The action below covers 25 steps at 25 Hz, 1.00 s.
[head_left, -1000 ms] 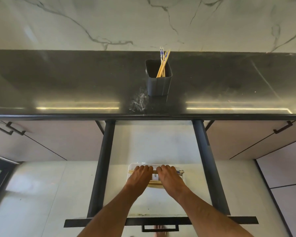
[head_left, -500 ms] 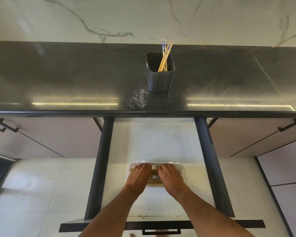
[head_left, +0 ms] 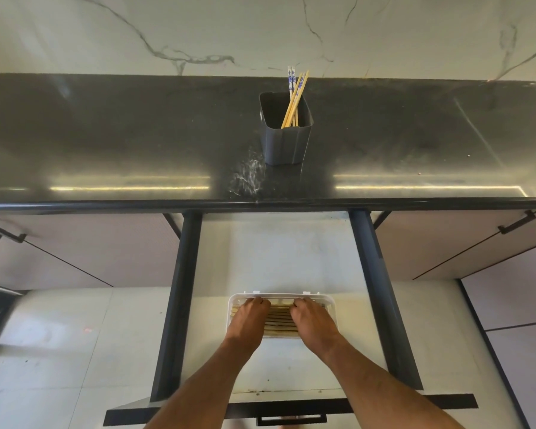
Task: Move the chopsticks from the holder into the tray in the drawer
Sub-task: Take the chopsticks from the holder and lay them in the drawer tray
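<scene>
A dark square holder point(head_left: 283, 140) stands on the black countertop point(head_left: 106, 134) with several chopsticks point(head_left: 294, 97) leaning in it, some bamboo, some tipped in blue and white. Below, the drawer point(head_left: 279, 252) is pulled out. A white tray point(head_left: 331, 306) lies on its pale floor. Several bamboo chopsticks point(head_left: 279, 320) lie crosswise in the tray. My left hand point(head_left: 248, 320) and my right hand point(head_left: 311, 320) are both down in the tray, fingers curled over chopsticks at its far side. The fingertips are hidden.
Dark drawer rails point(head_left: 180, 289) run along both sides of the drawer, and its front panel with a handle point(head_left: 291, 418) is at the bottom edge. Closed cabinet doors with black handles point(head_left: 515, 222) flank it. A marble wall rises behind the countertop.
Both hands have sunk lower into the tray and their fingers have curled toward the far rim. More of the chopsticks lying between the hands now shows. The camera has tilted slightly.
</scene>
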{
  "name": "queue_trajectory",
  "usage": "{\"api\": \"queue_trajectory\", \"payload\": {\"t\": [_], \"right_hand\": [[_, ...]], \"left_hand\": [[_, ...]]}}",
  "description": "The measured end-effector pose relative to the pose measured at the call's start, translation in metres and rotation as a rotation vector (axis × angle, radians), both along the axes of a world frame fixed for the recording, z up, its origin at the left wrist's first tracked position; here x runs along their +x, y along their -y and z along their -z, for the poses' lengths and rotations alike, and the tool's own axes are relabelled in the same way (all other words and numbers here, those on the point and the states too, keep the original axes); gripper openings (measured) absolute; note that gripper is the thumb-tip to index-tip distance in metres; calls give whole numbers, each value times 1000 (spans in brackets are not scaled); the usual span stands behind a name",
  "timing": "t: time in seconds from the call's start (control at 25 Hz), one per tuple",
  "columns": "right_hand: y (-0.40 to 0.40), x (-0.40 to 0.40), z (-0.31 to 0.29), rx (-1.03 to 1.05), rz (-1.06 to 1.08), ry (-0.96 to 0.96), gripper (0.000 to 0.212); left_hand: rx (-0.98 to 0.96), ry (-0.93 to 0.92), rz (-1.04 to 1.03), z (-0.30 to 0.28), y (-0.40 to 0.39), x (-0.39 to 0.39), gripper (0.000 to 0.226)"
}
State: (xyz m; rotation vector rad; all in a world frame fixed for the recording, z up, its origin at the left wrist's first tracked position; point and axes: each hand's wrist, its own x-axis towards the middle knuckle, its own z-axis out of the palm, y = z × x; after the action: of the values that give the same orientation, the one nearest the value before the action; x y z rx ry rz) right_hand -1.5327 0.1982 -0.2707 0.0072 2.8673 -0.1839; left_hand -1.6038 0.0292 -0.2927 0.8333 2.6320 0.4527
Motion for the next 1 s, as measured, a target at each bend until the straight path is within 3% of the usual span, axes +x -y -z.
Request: {"api": "queue_trajectory", "payload": {"t": [0.2,0.32,0.48,0.6,0.68,0.84,1.0], "right_hand": [[-3,2,-5,-90,68,-85,21],[-8,6,-12,-250,230,-345,5],[-18,11,-22,-403,658,-653,12],[-25,13,-16,-491,1074,-531,32],[-26,16,-9,-526,1206,-342,46],[-20,16,-4,-531,1249,-171,54],[-14,12,-2,-501,1232,-148,49]], "left_hand": [[88,-14,-59,-12,2,4,28],[289,-165,-115,-20,13,12,36],[475,-63,-652,-34,19,10,26],[478,219,-998,-33,24,4,23],[438,332,-1027,-30,26,6,34],[410,344,-1003,-31,23,10,40],[402,353,-1000,-33,25,10,36]]}}
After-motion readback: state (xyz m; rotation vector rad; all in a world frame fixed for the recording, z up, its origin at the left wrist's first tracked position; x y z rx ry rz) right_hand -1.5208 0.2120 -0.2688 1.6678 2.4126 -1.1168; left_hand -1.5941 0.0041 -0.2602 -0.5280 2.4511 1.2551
